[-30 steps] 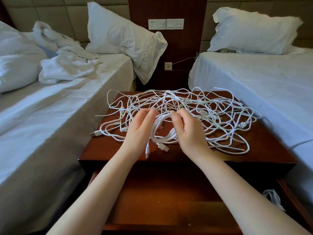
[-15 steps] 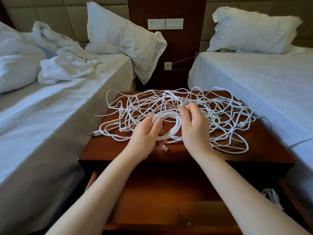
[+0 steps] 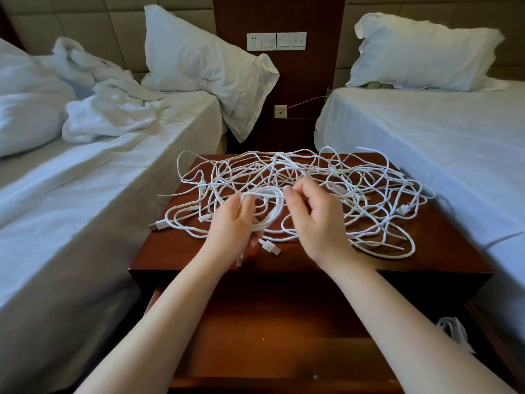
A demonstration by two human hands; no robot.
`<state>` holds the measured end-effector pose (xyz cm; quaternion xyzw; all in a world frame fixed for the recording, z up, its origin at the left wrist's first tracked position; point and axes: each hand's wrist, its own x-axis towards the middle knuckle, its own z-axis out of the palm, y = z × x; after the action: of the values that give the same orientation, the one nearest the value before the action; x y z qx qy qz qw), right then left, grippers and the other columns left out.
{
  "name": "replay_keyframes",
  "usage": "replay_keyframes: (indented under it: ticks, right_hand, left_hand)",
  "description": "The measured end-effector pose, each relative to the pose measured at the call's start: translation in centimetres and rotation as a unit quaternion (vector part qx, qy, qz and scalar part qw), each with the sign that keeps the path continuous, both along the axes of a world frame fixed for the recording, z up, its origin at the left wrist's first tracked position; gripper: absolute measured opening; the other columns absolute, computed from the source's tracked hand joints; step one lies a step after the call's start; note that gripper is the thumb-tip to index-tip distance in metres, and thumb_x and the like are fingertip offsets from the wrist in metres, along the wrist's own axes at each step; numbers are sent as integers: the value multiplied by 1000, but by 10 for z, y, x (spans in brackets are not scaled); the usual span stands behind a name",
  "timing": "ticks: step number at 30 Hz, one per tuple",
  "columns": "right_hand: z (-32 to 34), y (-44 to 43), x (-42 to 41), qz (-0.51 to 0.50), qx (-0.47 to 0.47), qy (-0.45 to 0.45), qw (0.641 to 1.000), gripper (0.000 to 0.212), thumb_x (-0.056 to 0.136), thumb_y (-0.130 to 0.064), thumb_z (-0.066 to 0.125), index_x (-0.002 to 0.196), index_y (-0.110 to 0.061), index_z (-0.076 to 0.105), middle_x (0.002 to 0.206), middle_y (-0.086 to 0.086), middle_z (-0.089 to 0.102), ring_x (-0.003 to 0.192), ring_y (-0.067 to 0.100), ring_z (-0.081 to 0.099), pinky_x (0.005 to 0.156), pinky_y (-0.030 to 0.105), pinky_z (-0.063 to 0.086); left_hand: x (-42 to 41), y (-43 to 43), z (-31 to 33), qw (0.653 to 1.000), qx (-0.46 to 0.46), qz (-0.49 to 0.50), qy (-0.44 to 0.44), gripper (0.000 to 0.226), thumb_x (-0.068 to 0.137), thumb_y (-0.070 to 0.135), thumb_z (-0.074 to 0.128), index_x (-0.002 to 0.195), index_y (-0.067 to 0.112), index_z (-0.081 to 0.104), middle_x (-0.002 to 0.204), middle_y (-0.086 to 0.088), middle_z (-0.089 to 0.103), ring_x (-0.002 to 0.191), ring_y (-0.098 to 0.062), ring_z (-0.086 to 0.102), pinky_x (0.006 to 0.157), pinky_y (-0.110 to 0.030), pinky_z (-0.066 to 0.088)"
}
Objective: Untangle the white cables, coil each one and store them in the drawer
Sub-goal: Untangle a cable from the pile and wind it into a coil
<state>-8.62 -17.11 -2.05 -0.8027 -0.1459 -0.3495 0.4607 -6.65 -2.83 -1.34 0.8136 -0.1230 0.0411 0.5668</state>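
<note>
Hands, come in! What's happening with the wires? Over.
Left hand grips coil. Right hand pinches its top strand. Tangle waits on nightstand; drawer open.

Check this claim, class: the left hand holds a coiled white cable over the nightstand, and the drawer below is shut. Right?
Wrong on the drawer: the head view shows it pulled open. The left hand does hold the coiled cable over the nightstand.
</note>
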Motion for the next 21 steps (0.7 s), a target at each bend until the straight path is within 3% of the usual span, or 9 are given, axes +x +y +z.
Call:
replay_keyframes:
  ticks: [6, 10, 17, 21]
  right_hand:
    - [-9, 8, 0, 18, -70, 86, 994, 34, 100, -24, 51, 67, -30, 41, 49, -9, 40, 45, 10, 39, 47, 25, 31]
    - [-9, 4, 2, -23, -49, 88, 995, 29, 100, -27, 49, 72, -20, 50, 51, -2, 50, 47, 16, 47, 48, 32, 38]
    - [-6, -2, 6, -37, -21, 101, 994, 30, 100, -26, 50, 70, -20, 48, 49, -8, 41, 45, 9, 39, 48, 32, 35]
    - [-3, -2, 3, -5, -6, 107, 994, 34, 99, -24, 51, 66, -23, 45, 49, -6, 40, 46, 9, 37, 49, 33, 33]
  left_hand:
    - [6, 8, 0, 998, -55, 43, -6, 30, 101, 17, 33, 74, 7, 41, 49, -5, 53, 39, -13, 42, 42, -28, 37]
    - [6, 8, 0, 999, -47, -6, -5, 31, 102, 19, 33, 73, 10, 39, 50, -2, 52, 43, -13, 43, 46, -27, 36]
    - [5, 8, -1, 984, -138, -105, 42, 26, 103, 27, 35, 85, 10, 43, 60, 2, 53, 58, -16, 44, 59, -32, 36]
    - [4, 5, -2, 981, -179, -67, 20, 34, 105, 31, 29, 88, 8, 48, 59, 2, 55, 56, -17, 47, 56, -29, 37]
